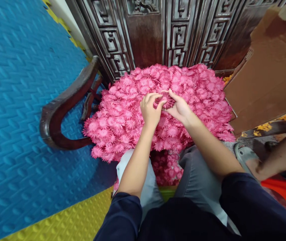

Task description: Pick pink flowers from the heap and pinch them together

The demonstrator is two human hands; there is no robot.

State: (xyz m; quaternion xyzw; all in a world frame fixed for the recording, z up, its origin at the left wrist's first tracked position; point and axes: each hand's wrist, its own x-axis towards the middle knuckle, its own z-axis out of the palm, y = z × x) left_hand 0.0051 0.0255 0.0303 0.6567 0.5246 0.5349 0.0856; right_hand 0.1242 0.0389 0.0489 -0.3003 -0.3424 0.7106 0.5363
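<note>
A heap of pink artificial flower heads (pixel 123 110) spreads in front of me, and both my hands are over its middle. Between them is a darker pink flower head (pixel 168 100), its petals bunched together. My left hand (pixel 151 106) has its thumb and fingers curled in a pinch at the flower's left side. My right hand (pixel 179 106) cups the same flower from the right and below, thumb along its upper edge. The fingers' undersides and part of the flower are hidden.
Carved dark wooden panels (pixel 148 36) stand behind the heap. A curved wooden armrest (pixel 55 124) juts out at left over blue matting (pixel 14 100). At right are a cardboard box (pixel 268 73), orange petals (pixel 265 127) and another person's leg with a sandal (pixel 245 155).
</note>
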